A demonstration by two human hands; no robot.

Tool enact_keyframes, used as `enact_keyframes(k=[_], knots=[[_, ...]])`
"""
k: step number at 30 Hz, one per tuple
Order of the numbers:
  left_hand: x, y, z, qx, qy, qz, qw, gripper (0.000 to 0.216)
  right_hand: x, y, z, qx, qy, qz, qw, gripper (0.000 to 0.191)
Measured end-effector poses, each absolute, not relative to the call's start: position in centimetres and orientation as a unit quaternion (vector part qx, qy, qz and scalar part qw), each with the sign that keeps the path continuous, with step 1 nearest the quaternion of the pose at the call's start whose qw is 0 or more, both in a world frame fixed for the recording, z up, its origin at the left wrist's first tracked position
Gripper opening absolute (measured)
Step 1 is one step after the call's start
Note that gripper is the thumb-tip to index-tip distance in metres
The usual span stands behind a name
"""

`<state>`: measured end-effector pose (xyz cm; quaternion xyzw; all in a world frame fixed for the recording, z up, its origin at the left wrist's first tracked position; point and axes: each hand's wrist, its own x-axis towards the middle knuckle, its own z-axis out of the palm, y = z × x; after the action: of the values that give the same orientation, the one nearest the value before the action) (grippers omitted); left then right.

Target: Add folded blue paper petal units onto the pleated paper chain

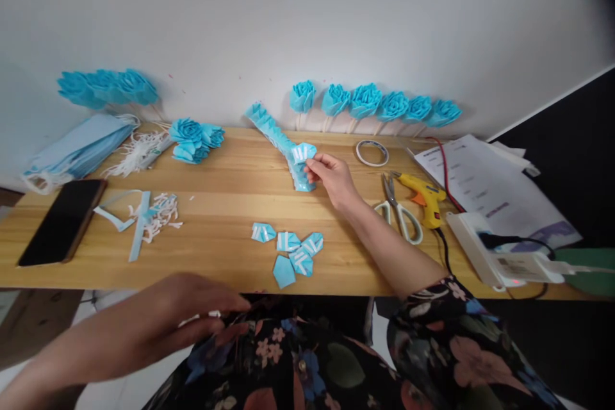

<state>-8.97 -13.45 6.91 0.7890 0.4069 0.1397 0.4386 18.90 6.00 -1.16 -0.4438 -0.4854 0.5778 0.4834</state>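
Right hand forward, in a pinch on a blue petal; left hand low, thumb apart from fingers.

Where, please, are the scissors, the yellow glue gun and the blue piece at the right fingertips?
Scissors point(393, 200), head view: near the pivot.
Yellow glue gun point(426, 188), head view: its body.
Blue piece point(302, 152), head view: its white-striped face.

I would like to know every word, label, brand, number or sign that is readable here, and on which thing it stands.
No text can be read with certainty.
Printed sheet: lines of print, too blurred to read.
White plug block: a greyish label, too small to read.
Tape roll: faint marks on the inner ring, too small to read.
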Motion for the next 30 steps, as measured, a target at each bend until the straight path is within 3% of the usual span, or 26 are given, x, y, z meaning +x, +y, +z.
enact_keyframes(k=[4, 9, 17, 30], knots=[[-5.4, -7.5, 9.5, 0.836, 0.415, 0.237, 0.270, 0.021, 18.9, 6.2, -0.7, -0.448, -0.533, 0.548, 0.464, 0.030], [0.2, 1.5, 6.0, 0.831, 0.412, 0.369, 0.064, 0.019, 19.7, 5.1, -0.9, -0.451, -0.584, 0.472, 0.483, 0.025], [1.6, 5.0, 0.8, 0.833, 0.393, 0.388, -0.030, 0.019, 20.1, 4.3, -1.2, -0.485, -0.617, 0.420, 0.456, 0.023], [1.5, 4.9, -0.2, 0.856, 0.366, 0.357, -0.075, 0.024, 20.0, 4.0, -1.6, -0.481, -0.619, 0.419, 0.458, 0.022]])
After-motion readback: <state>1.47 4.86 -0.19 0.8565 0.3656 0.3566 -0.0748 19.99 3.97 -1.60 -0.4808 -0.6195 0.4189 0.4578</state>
